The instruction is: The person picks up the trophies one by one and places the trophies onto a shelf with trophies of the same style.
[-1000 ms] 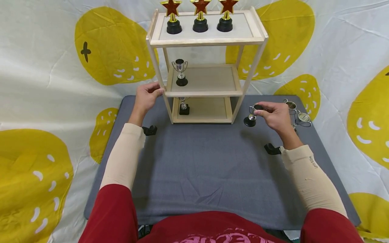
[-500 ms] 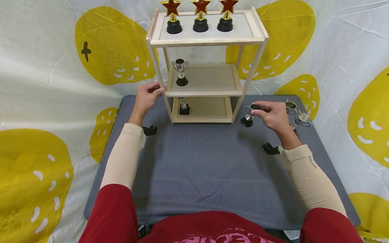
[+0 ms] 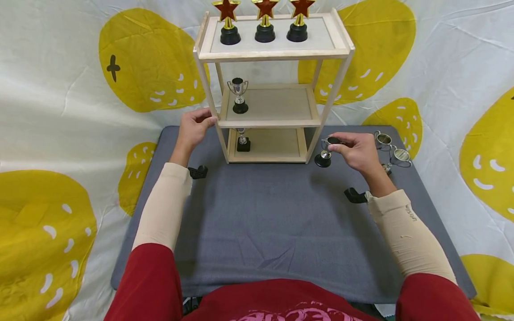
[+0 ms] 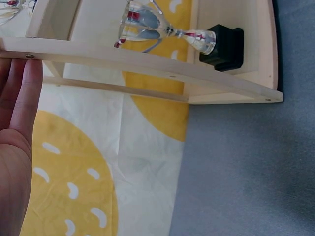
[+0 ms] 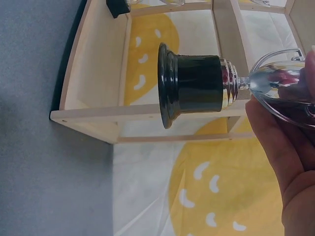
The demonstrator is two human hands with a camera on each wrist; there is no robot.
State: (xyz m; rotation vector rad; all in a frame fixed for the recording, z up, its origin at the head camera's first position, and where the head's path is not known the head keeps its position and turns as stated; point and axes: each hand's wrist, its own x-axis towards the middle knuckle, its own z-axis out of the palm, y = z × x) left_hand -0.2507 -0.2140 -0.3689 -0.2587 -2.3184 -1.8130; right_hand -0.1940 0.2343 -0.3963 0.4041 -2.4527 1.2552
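Note:
My right hand (image 3: pixel 357 149) holds a small silver trophy cup (image 5: pixel 275 81) by its bowl, thumb and fingers on either side. The cup's round black base (image 3: pixel 323 159) hangs over the table, right of the wooden shelf (image 3: pixel 269 123). At the shelf's left front post, level with the middle board, my left hand (image 3: pixel 193 129) pinches the wood between thumb and fingers; in the left wrist view its fingers (image 4: pixel 24 93) reach the post and the thumb is hidden. A two-handled silver trophy (image 3: pixel 239 96) stands on the middle board's left. Below, another trophy with a square black base (image 4: pixel 221 48) stands on the bottom board.
Three gold trophies with red stars line the top board, among them a middle star trophy (image 3: pixel 265 22). Silver cups (image 3: pixel 401 157) stand at the grey table's back right, partly behind my right hand. A patterned cloth (image 3: pixel 152 58) hangs behind the shelf.
My right hand has carried the trophy cup slightly left, closer to the shelf's right side. My left hand stays at the post, and the shelf has not moved.

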